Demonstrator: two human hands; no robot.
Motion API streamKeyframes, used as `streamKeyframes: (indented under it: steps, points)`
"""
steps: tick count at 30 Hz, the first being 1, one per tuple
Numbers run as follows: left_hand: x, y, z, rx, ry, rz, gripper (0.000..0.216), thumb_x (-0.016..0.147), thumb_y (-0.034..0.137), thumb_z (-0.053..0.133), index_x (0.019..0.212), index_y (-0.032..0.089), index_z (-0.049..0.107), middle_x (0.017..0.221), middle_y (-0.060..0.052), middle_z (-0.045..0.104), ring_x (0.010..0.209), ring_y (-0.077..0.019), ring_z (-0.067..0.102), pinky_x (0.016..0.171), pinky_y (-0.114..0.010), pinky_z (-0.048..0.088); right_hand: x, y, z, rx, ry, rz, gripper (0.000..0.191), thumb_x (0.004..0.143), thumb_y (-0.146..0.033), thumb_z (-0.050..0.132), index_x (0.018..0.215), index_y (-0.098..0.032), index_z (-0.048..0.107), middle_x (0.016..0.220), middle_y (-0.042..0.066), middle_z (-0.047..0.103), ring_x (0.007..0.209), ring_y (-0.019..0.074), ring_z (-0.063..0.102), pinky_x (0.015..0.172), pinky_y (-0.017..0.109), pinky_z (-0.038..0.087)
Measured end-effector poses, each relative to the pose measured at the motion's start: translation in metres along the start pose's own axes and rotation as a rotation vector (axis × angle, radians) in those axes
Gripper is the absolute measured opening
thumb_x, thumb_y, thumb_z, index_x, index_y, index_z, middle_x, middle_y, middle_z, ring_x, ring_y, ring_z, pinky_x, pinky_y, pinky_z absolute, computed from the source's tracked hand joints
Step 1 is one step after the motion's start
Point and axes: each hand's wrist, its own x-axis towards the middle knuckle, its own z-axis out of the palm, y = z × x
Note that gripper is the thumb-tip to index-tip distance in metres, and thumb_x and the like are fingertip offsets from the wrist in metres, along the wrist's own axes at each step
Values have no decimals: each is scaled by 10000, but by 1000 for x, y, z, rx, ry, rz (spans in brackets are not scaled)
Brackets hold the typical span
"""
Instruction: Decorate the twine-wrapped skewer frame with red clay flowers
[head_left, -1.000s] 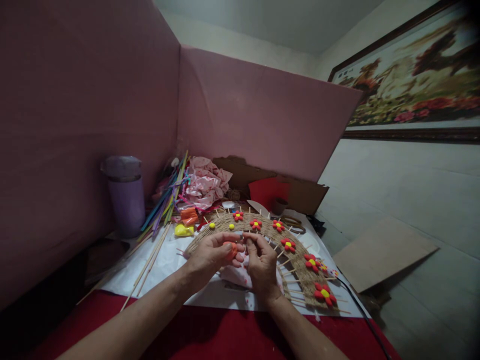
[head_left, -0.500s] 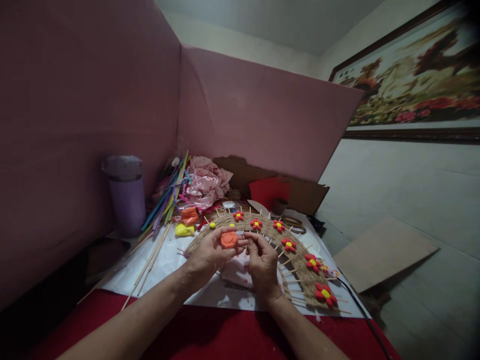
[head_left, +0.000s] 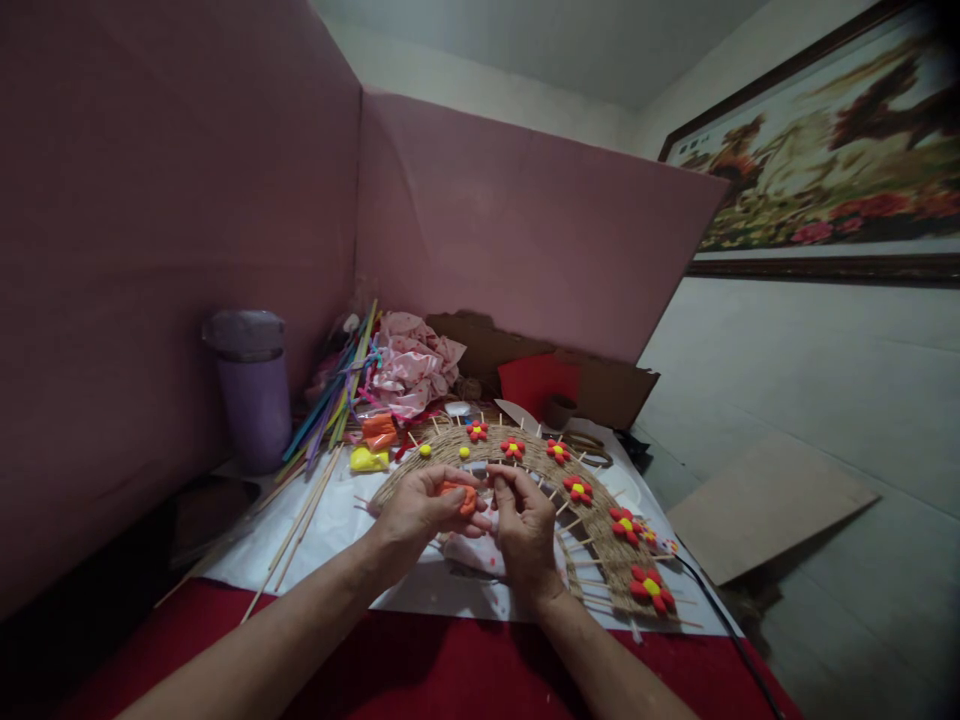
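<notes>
A lump of orange modelling clay (head_left: 459, 497) is in my left hand (head_left: 424, 505), which is closed around it. Just to the right, my right hand (head_left: 523, 520) is held in a pinch; whatever sits between its fingertips is too small to make out. Both hands hover over a woven twine arch (head_left: 604, 560) with thin wooden sticks poking from its edges. Red clay flowers with yellow centres, such as the nearest flower (head_left: 652, 590), run along its right side. Two yellow clay dots, one being the left dot (head_left: 426, 451), lie on its upper left part.
Packs of orange clay (head_left: 379, 431) and yellow clay (head_left: 369, 459) lie left of the arch. Beyond are coloured pipe cleaners (head_left: 330, 390), crumpled pink cloth (head_left: 416, 365) and a purple tumbler (head_left: 255, 400). Scissors (head_left: 589, 446) and a tape roll (head_left: 559, 411) lie behind; a black cable (head_left: 712, 595) runs right.
My left hand has turned and its fingers have folded over the orange clay, which shows less now. A yellow dot on the arch has come into clearer view. My right hand stays nearly still.
</notes>
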Motion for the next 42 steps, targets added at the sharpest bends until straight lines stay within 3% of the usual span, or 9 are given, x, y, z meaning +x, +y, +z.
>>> streamKeyframes:
  steps: [4, 9, 15, 23, 29, 35, 42]
  points:
    - [2, 0, 0, -15, -11, 34, 327, 653, 292, 739, 869, 114, 570, 731, -47, 667, 638, -142, 653, 625, -253, 511, 0, -2, 0, -2, -4, 10, 179, 858, -239, 469, 913, -181, 629, 834, 47, 653, 751, 169, 599, 659, 273, 463]
    - [3, -1, -4, 131, 30, 69, 230, 680, 256, 709, 691, 134, 514, 544, 17, 584, 386, -62, 498, 391, -171, 370, 0, -6, -1, -24, -1, -9, 173, 860, -239, 470, 907, -186, 629, 795, 37, 638, 723, 164, 581, 642, 268, 453]
    - [-1, 1, 2, -9, -37, 24, 266, 707, 268, 669, 879, 121, 530, 759, -63, 657, 612, -158, 650, 592, -273, 506, 0, -2, 0, -13, -5, -11, 173, 862, -234, 466, 906, -180, 624, 822, 43, 638, 759, 167, 583, 677, 274, 452]
    - [0, 1, 3, -28, -20, 42, 289, 737, 301, 648, 912, 116, 510, 786, -71, 649, 630, -167, 654, 612, -290, 508, 1, -2, 0, 4, 4, 0, 178, 857, -239, 468, 904, -179, 629, 821, 43, 643, 729, 161, 584, 647, 263, 448]
    - [1, -3, -1, 86, 27, 128, 429, 595, 153, 763, 927, 144, 492, 720, 9, 616, 530, -97, 590, 534, -218, 456, 1, -5, -1, -27, 9, -6, 175, 851, -236, 473, 899, -178, 631, 794, 42, 639, 676, 154, 568, 616, 260, 444]
    - [-1, 0, 6, 40, -6, 58, 292, 739, 316, 639, 917, 130, 502, 739, -39, 634, 548, -130, 619, 547, -249, 462, 1, -3, 0, -10, 7, -20, 186, 855, -236, 464, 903, -174, 633, 799, 42, 643, 702, 156, 587, 639, 264, 457]
    - [-1, -1, 4, 79, 1, 88, 326, 703, 310, 680, 929, 131, 528, 741, -22, 623, 540, -104, 595, 536, -225, 445, 0, -5, -1, -11, -2, -13, 178, 863, -236, 462, 900, -179, 627, 806, 44, 640, 733, 167, 588, 656, 274, 458]
